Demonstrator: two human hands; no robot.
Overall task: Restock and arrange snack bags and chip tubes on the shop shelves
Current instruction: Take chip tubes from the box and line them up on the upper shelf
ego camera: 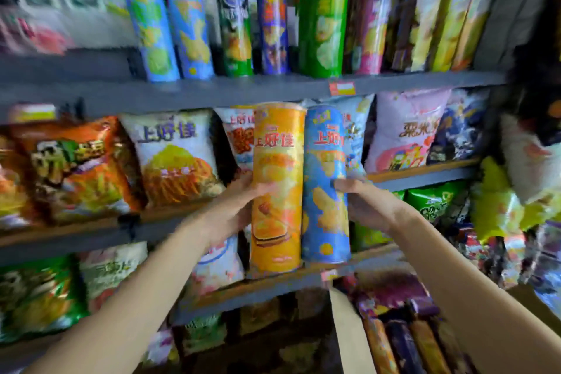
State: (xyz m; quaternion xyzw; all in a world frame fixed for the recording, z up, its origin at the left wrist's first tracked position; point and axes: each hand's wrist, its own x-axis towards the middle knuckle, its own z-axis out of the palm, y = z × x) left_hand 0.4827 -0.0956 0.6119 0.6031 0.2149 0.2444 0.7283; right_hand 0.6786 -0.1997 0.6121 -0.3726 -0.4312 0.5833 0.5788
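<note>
A: Hands noted?
B: Two chip tubes held upright side by side, touching, in front of the middle shelf (273,91). Orange tube (277,188) gripped by left hand (233,212), fingers (262,188) curled round its lower half. Blue tube (326,188) gripped by right hand (370,205), fingers clamped on its side, thumb across the front.
A: Where vs. shelving?
B: Tube bases seen level w/ lower shelf edge (303,275); whether resting on it can't be told, frame blurred. Tops reach just under the middle shelf.
A: Surroundings?
B: Snack bags ranged behind: white bag (176,158) to the left, pink bag (406,130) to the right. Row of upright tubes (230,18) recorded on upper shelf. Open carton (403,331) w/ more tubes at bottom right.
</note>
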